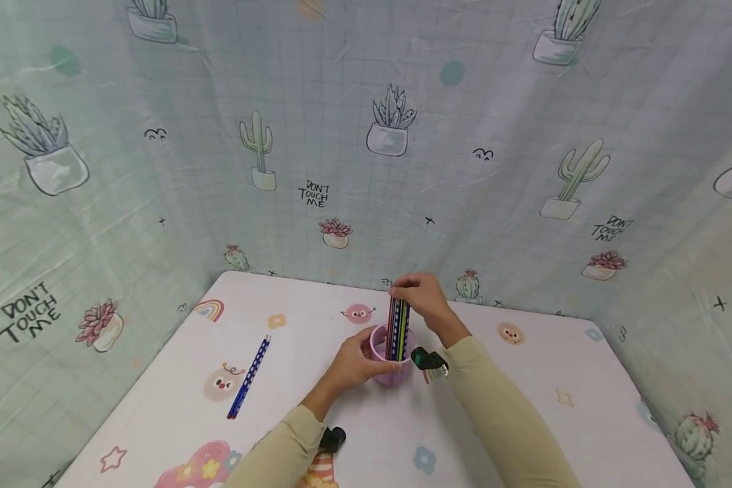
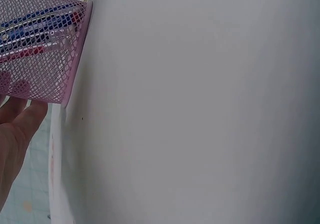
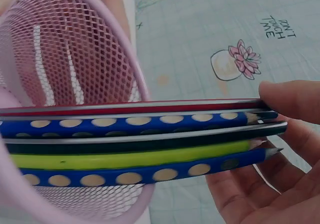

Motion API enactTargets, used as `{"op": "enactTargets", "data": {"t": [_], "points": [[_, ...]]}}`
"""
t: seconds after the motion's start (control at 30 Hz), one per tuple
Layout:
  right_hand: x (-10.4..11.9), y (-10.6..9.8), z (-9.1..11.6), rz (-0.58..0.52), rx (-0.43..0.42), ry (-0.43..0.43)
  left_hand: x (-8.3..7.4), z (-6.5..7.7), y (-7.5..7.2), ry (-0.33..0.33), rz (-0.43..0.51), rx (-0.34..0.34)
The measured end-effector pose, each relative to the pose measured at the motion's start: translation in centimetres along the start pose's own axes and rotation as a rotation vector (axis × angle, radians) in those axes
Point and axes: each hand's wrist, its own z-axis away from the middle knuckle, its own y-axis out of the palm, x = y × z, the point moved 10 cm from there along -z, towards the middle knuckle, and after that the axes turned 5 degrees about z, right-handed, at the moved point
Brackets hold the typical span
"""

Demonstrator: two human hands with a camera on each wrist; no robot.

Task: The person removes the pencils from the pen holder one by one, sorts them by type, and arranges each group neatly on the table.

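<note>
A pink mesh pen cup stands upright on the table, and my left hand grips its side near the rim. Several pencils lean upright out of the cup, their lower ends inside it. At their top ends, my right hand holds the bunch between thumb and fingers. The right wrist view shows a red pencil, a yellow-green pencil, a dark green one and two blue spotted ones. Through the mesh in the left wrist view, the pencils' lower parts show near the cup's base.
Two blue spotted pencils lie side by side on the white patterned table, left of the cup. A cloth backdrop with cactus prints encloses the table's back and sides.
</note>
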Motion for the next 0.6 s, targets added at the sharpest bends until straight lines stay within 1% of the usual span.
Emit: {"op": "enactTargets", "data": {"t": [0.13, 0.23, 0.37, 0.6], "points": [[0.8, -0.3, 0.0, -0.023, -0.003, -0.013, 0.2, 0.1, 0.0, -0.011, -0.011, -0.006], [1.9, -1.1, 0.1, -0.047, -0.008, -0.049, 0.2, 0.1, 0.1, -0.011, -0.011, -0.004], [3.5, -2.5, 0.0, -0.097, -0.032, -0.099, -0.2, -0.1, 0.1, 0.002, -0.013, 0.000], [6.0, -5.3, 0.2, -0.225, -0.108, -0.185, -0.1, 0.1, -0.1, 0.001, -0.036, 0.001]]}}
